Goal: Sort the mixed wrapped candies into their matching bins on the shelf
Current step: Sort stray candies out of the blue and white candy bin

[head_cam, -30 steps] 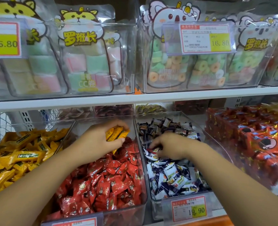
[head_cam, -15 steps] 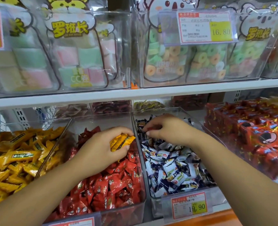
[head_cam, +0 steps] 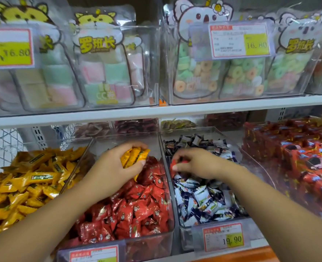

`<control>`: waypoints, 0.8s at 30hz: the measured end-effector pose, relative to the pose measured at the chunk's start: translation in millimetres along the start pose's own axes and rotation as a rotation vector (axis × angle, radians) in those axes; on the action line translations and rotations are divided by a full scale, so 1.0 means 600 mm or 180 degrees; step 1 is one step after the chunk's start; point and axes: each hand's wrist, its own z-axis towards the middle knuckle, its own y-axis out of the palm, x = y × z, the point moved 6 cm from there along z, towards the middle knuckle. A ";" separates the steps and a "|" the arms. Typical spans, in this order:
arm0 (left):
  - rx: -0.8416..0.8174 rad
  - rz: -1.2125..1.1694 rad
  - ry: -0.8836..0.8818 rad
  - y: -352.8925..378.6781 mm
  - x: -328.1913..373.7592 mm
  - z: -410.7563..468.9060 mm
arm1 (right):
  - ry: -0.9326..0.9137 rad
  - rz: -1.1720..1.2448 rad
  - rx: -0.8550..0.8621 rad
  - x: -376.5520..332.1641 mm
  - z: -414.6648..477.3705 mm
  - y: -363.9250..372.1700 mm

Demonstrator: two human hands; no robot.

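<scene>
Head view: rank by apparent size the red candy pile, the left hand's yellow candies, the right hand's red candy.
Largest: red candy pile.
Then: yellow candies.
Smallest: red candy, partly hidden in the right hand.

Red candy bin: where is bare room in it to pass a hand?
The red candy bin is bare only at the back, between its rear wall and the red candies. Yellow candies and blue-white candies crowd both neighbours.

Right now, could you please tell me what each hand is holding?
Left hand: holding yellow candies.
Right hand: pinching a red candy.
</scene>
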 end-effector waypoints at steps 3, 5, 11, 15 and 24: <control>-0.0198 0.0292 -0.0074 -0.022 -0.015 0.006 | 0.0185 0.0337 0.0322 0.001 -0.002 -0.036; -0.0277 0.0511 -0.0049 -0.033 -0.019 0.014 | 0.0106 0.0824 0.0551 -0.012 0.005 -0.053; 0.0158 0.0195 -0.0277 -0.075 -0.039 0.039 | -0.0328 0.1333 0.0450 -0.107 0.022 -0.021; 0.0387 0.0331 -0.0292 -0.089 -0.057 0.017 | -0.0134 0.0897 0.0498 -0.090 0.022 -0.041; 0.0359 -0.0094 -0.0567 -0.086 -0.072 0.023 | 0.0529 -0.1454 -0.0428 0.016 0.031 0.030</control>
